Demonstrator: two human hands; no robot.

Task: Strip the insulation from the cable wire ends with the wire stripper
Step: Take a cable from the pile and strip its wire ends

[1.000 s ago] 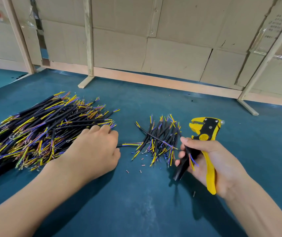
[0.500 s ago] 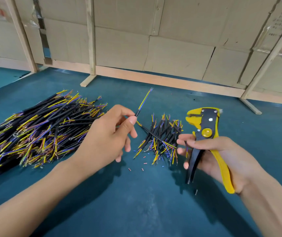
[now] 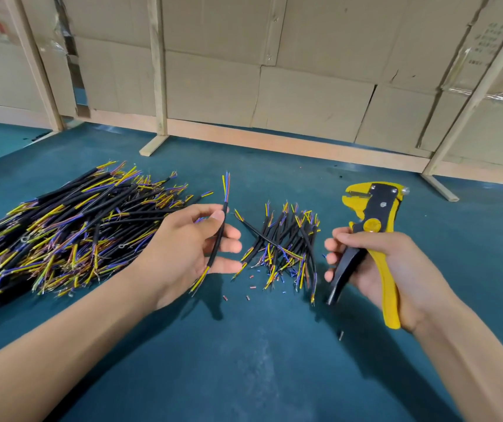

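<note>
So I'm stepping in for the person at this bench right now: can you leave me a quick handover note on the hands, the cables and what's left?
Left hand: pinches one black cable between thumb and fingers, its coloured wire ends pointing up, clear of the table.
Right hand: grips the yellow wire stripper by its handles, head up and empty.
Large cable pile lies on the left of the green table; small cable pile sits between the hands, with cut insulation bits in front of it.
Done: cable picked up.
Left: feed its wire ends into the stripper, squeeze, then probably add it to the small pile.

The left hand (image 3: pixel 183 251) has lifted one cable (image 3: pixel 218 239) (now upright) from the pile.
</note>
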